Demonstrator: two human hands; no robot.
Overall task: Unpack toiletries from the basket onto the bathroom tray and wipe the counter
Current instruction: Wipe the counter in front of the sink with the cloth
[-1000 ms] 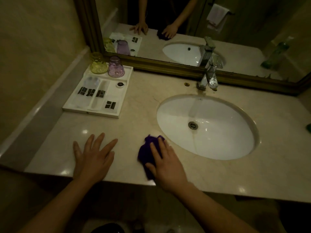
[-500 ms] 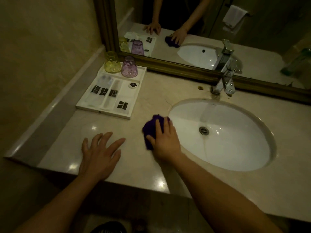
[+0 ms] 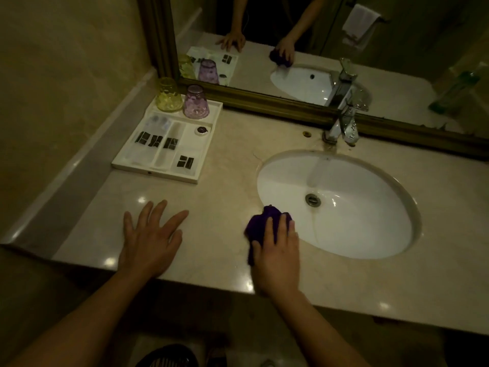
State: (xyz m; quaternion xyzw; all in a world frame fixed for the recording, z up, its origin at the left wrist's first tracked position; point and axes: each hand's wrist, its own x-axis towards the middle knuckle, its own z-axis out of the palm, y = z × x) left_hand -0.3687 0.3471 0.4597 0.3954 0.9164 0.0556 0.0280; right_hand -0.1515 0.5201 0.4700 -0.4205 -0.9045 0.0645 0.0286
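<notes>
On the counter (image 3: 225,181), wiping looks under way: the right hand (image 3: 277,258) presses a purple cloth (image 3: 260,221) flat at the sink (image 3: 344,229) rim, while the left hand (image 3: 150,239) rests open, fingers spread. Unpacking seems done (basket (image 3: 166,357) barely visible below): the tray (image 3: 156,173) holds sachets and two upturned cups (image 3: 182,102).

Nothing readable turned up anywhere on this counter; the sachets (image 3: 156,141) lying in the white tray (image 3: 156,174) carried dark label blocks, but the print on them was far too small and dim to make out; the small round lidded pot (image 3: 201,130) beside them showed only a dark mark, no legible word. The faucet (image 3: 341,125) and the two tumblers bore no brand that could be read.
</notes>
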